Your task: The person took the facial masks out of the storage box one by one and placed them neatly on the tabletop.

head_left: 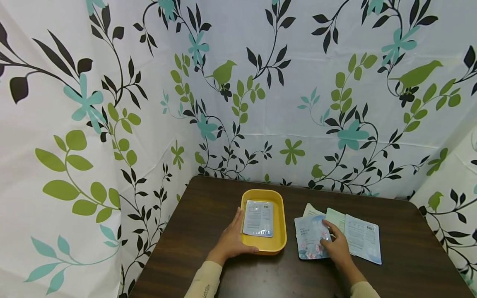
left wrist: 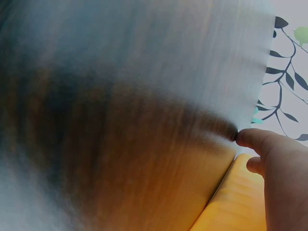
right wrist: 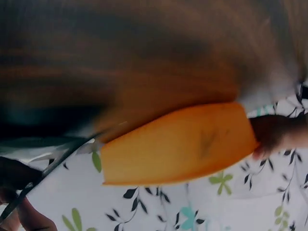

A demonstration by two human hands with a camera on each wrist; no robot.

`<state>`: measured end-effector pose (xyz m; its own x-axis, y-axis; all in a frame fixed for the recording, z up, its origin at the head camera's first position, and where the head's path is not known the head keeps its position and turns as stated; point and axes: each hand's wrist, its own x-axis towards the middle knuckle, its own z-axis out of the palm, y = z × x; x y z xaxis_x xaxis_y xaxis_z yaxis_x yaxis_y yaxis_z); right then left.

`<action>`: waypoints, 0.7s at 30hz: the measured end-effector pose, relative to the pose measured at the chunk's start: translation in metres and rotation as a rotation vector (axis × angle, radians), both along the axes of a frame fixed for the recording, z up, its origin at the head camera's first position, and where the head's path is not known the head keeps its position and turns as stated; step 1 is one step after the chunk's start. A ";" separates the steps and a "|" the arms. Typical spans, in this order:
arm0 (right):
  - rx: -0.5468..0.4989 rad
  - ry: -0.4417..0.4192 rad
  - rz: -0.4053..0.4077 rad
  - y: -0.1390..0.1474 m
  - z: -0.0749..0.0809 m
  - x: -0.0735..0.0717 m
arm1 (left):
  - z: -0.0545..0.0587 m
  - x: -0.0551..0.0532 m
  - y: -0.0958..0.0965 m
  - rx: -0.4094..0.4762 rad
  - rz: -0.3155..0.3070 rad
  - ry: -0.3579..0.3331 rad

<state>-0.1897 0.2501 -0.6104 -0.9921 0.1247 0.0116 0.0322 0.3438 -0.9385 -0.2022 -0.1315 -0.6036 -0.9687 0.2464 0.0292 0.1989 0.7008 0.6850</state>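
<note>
A yellow tray [head_left: 281, 223] stands on the table, with a flat silvery-blue packet [head_left: 258, 218] lying in it, its printed back and barcode facing up. My left hand [head_left: 232, 240] rests against the tray's left side and near corner, fingers straight and thumb spread along the front. To the right, my right hand [head_left: 337, 244] pinches a light-blue packet [head_left: 311, 238] with pink flowers by its right edge. Under and behind it lie a pale green packet [head_left: 335, 218] and a cream one [head_left: 312, 210], partly hidden. Another blue packet [head_left: 362, 238] lies back up beside that hand.
The dark brown wooden table [head_left: 208, 198] carries all of these. A white curtain [head_left: 238, 157] with leaves, birds and flowers hangs behind the table and along both sides. Both wrist views are largely filled by blurred table surface.
</note>
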 end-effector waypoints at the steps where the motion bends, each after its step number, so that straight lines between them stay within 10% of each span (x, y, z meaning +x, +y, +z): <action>1: 0.032 -0.014 -0.001 -0.001 0.000 0.002 | 0.000 0.000 0.000 0.002 -0.001 0.001; 10: 0.190 -0.085 0.079 0.004 -0.003 0.006 | 0.001 0.000 0.000 0.006 0.005 0.000; 21: 0.242 -0.133 0.367 0.021 0.006 0.006 | 0.002 0.001 0.001 0.011 0.002 -0.008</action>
<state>-0.1840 0.2712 -0.6043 -0.9649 -0.2260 -0.1338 -0.0176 0.5640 -0.8256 -0.2015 -0.1309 -0.6015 -0.9693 0.2447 0.0244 0.1925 0.6933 0.6944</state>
